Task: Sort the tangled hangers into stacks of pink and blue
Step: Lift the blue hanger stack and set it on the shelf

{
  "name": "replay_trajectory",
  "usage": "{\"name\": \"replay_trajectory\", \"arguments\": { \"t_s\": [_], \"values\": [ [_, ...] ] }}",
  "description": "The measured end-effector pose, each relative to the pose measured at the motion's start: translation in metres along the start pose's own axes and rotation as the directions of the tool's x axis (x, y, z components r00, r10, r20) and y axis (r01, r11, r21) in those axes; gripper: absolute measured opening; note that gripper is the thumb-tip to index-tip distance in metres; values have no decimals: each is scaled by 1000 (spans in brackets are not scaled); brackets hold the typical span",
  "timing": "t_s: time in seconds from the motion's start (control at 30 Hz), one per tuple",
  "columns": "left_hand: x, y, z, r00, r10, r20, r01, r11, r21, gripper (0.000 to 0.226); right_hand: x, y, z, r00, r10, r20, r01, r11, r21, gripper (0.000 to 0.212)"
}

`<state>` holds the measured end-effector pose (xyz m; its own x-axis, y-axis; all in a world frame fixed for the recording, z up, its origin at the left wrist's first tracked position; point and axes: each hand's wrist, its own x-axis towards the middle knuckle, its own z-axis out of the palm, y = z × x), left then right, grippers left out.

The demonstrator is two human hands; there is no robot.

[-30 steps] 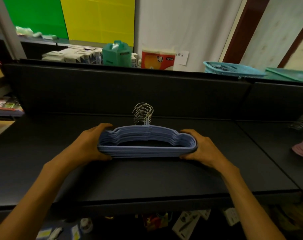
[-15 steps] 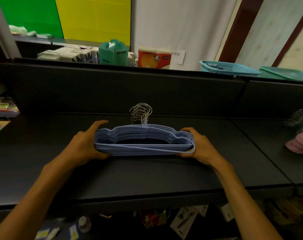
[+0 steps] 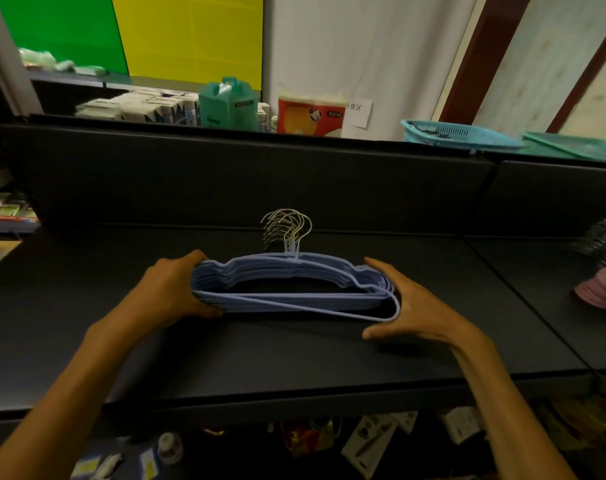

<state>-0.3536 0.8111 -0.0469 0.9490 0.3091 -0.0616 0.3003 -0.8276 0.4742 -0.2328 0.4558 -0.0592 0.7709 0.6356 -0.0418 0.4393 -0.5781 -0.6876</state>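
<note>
item 1, blue hangers (image 3: pixel 291 287): one stack lying flat on the dark shelf (image 3: pixel 294 355), centre of my view. i count roughly eight metal hooks (image 3: pixel 287 226) fanned together at the far side, pointing up and away from me; the exact number of hangers is hard to tell because the bodies overlap. the top hanger sits skewed, its near right corner hanging out past the rest of the stack.

item 2, my left hand (image 3: pixel 166 294): one, wrapped round the left end of the stack, fingers over the far edge and thumb under the near bar, gripping it.

item 3, my right hand (image 3: pixel 410 306): one, at the right end of the stack, fingers laid out fairly straight along the far edge, thumb stretched toward the near corner. it cups the end without closing on it; whether the palm actually touches the loose top hanger i cannot tell.

item 4, pink hangers (image 3: pixel 603 289): one stack, far right edge of view, on the adjoining shelf section, well apart from the blue one, only partly in frame. its dark metal hooks sit at its far side; count not readable.

item 5, background beyond the back panel: one teal basket (image 3: pixel 457 135), one teal carton (image 3: pixel 229 105), one red-and-orange pack (image 3: pixel 310 114), a row of white boxes (image 3: pixel 139 107), not countable.
</note>
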Motion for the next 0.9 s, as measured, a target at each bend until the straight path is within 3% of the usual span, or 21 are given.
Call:
{"name": "replay_trajectory", "arguments": {
  "t_s": [0.2,0.3,0.47,0.6,0.9],
  "values": [
    [-3,3,0,998,58,39,-56,997,-53,84,7,-7,-10,983,-103,-153,120,987,104,63],
    [-9,12,3,989,151,13,-149,985,-89,92,14,-5,-12,980,-95,-175,118,985,125,51],
    [-10,21,9,988,129,-81,-136,987,-88,88,11,0,-13,994,-63,-86,77,981,176,64],
    [-9,19,8,988,135,-74,-141,987,-81,87,11,2,-8,990,-63,-126,77,992,104,73],
    [-9,17,9,979,168,-117,-176,982,-66,80,20,-3,-8,980,-101,-174,106,994,24,61]
  ]
}}
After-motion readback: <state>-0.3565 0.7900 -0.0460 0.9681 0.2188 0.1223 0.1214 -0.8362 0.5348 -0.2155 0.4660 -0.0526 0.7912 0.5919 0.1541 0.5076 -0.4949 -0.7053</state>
